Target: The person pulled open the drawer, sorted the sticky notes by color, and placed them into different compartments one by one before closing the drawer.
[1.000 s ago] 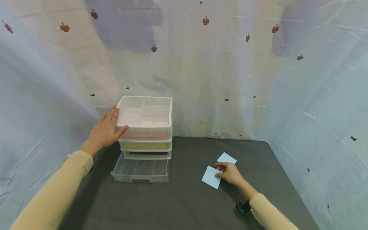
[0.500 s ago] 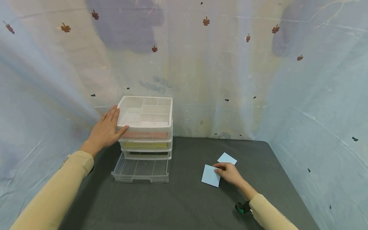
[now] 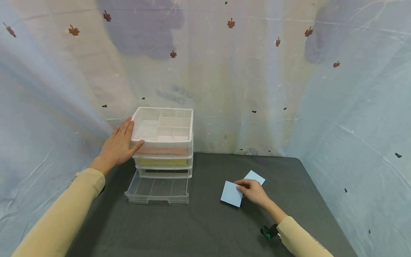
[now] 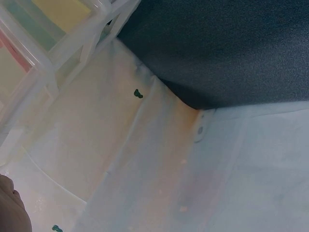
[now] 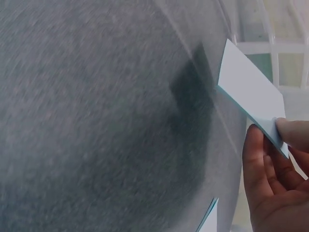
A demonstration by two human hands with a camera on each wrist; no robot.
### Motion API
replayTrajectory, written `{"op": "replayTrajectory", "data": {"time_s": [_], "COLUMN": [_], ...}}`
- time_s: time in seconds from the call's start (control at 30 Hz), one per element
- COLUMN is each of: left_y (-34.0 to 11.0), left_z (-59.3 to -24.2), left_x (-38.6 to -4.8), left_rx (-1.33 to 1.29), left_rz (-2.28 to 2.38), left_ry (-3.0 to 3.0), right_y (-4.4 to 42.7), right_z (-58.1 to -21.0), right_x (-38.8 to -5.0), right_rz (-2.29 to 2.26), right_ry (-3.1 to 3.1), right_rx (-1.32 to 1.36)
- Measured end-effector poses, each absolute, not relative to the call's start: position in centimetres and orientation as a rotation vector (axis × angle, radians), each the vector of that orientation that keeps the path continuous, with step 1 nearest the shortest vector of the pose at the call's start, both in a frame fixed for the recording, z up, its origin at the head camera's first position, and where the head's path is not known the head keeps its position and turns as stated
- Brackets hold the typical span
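My left hand (image 3: 118,142) rests with straight fingers against the left side of a white plastic drawer unit (image 3: 161,144). In the head view its lowest clear drawer (image 3: 157,192) is pulled out, and pink and yellow show through the drawers above. My right hand (image 3: 255,192) pinches a light-blue square pad of paper (image 3: 232,194) between thumb and fingers. In the right wrist view that blue pad (image 5: 251,84) is lifted off the table, its shadow below. A second blue pad (image 3: 255,176) lies on the table behind the right hand, partly covered by it.
The dark grey table (image 3: 205,228) carries the unit at its back left. A patterned cloth (image 3: 224,82) hangs behind and along both sides. The unit's top tray (image 3: 174,122) is divided into several compartments. A dark strap (image 3: 269,232) is at the right wrist.
The right hand has taken hold of the front blue pad, raised it from the table and shifted slightly left and away. The left hand and the drawer unit stay put.
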State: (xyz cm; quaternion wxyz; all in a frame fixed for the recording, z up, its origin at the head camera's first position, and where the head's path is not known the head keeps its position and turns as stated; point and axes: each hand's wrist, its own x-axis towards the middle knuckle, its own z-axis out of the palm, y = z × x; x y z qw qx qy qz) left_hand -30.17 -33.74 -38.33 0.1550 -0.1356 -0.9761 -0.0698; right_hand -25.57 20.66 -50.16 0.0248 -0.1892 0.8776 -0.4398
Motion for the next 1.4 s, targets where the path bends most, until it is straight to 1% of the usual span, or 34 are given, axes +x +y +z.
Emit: {"op": "replayTrajectory", "data": {"time_s": [0.87, 1.4], "left_y": [-33.5, -33.6], "left_z": [-38.2, -38.1], "left_x": [-30.5, -30.2], "left_rx": [-0.383, -0.375], "left_rz": [-0.208, -0.187], "left_ry": [-2.800, -2.815], "right_y": [13.9, 9.9], "right_z": [-48.0, -47.4], "right_x": [-25.6, -25.6], "right_rz": [-1.558, -1.641], "right_ry": [2.641, 2.574], "right_rx": [-0.581, -0.680]}}
